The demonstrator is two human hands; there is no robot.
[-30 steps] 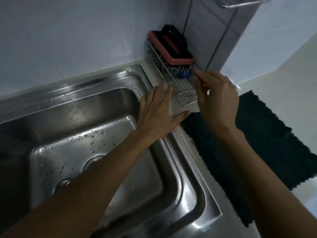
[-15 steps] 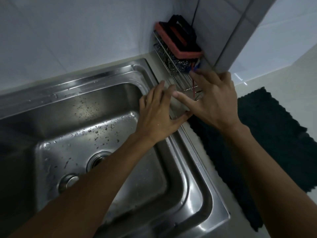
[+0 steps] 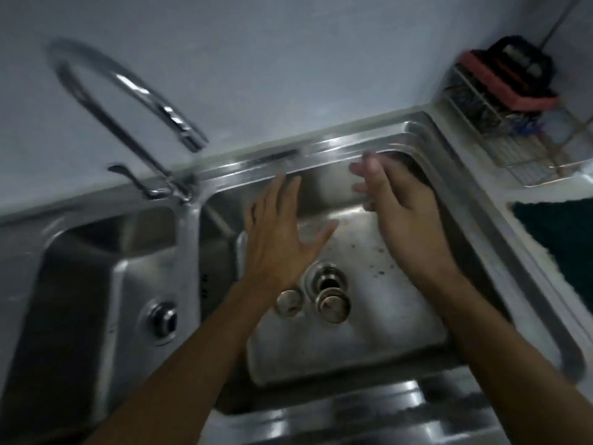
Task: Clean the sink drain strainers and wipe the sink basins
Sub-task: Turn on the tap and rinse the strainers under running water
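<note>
At the centre of the frame, over the right basin (image 3: 385, 332) of a steel double sink, a person holds both hands out with nothing in them. The left hand (image 3: 279, 239) is spread flat, thumb wide, and the right hand (image 3: 401, 220) is raised with straight fingers, blurred at the tips, near the far wall of the basin. Just below the hands the drain opening (image 3: 328, 277) stands uncovered. Two round metal pieces, a strainer cup (image 3: 332, 306) and a smaller cap (image 3: 288, 302), lie on the wet basin floor beside it. In the left basin (image 3: 80, 284), lower left, a drain fitting (image 3: 163, 319) sits in place.

The strainers appear to be out and awaiting cleaning, with no tool in hand. The next move likely calls for picking up a strainer piece, or reaching for the scrubber (image 3: 513, 78) in the wire rack (image 3: 487, 123) at upper right. The tap (image 3: 128, 101) arches at upper left, and a dark mat (image 3: 558, 239) lies at the right edge.
</note>
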